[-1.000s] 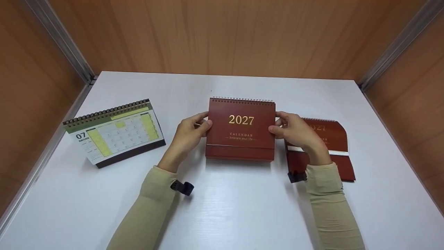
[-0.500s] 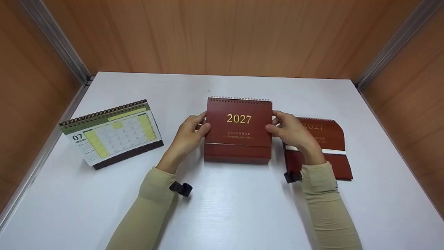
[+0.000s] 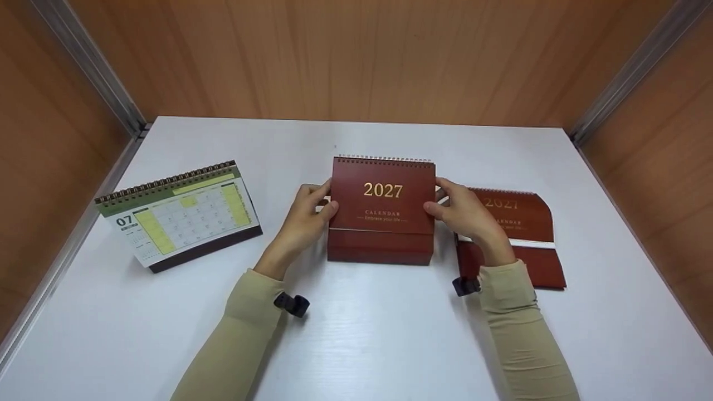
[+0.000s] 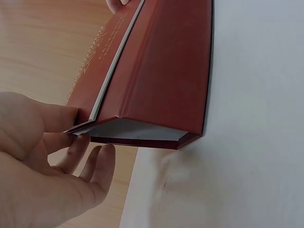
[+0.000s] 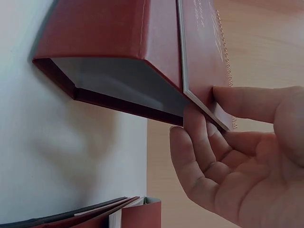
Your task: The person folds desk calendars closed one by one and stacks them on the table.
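A dark red spiral-bound desk calendar [image 3: 382, 245] marked 2027 in gold stands at the middle of the table, its folded base opened into a hollow wedge. My left hand [image 3: 303, 217] grips its left side edge, thumb on the cover and fingers behind. On the opposite edge my right hand [image 3: 465, 211] pinches the calendar the same way. Both wrist views look into the hollow base [image 4: 137, 130], with the cover pages between thumb and fingers. The base's lower edge is at the white table.
A green and white desk calendar [image 3: 189, 214] showing 07 stands tilted on the left. Another red 2027 calendar [image 3: 548, 270] lies at the right, partly under my right wrist. Wooden panels [image 3: 356, 55] enclose the white table [image 3: 356, 345] at the back and sides.
The base of the red calendar has spread, its bottom panel showing taller toward me. My right hand has shifted slightly left along with the calendar's edge; both hands keep their hold.
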Demonstrator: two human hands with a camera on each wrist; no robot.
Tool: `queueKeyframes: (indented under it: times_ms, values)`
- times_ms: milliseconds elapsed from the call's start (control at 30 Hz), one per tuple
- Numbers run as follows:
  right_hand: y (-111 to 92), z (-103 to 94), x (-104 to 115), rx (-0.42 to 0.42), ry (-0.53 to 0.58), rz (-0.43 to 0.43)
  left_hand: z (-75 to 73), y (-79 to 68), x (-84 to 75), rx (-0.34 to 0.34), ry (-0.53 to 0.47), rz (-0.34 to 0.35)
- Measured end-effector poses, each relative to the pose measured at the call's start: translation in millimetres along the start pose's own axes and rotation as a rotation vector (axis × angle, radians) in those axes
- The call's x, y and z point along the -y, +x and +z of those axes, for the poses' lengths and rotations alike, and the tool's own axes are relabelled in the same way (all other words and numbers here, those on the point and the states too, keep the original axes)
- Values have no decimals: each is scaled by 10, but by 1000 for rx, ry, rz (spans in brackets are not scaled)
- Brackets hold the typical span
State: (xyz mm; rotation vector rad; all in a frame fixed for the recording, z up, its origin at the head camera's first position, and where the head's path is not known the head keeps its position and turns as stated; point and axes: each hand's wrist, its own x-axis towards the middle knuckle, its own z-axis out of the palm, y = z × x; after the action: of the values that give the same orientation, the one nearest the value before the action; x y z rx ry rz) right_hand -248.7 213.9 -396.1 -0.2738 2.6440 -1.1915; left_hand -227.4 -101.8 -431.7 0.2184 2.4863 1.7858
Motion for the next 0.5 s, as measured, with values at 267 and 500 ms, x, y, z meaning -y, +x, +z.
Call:
queueKeyframes:
  times_ms: [267, 500]
  values:
    - [13, 36, -20, -34, 16, -23, 9, -3, 10, 32, 5, -33]
    - [22, 72, -30, -39, 18, -37, 27, -11, -2, 44, -4, -57]
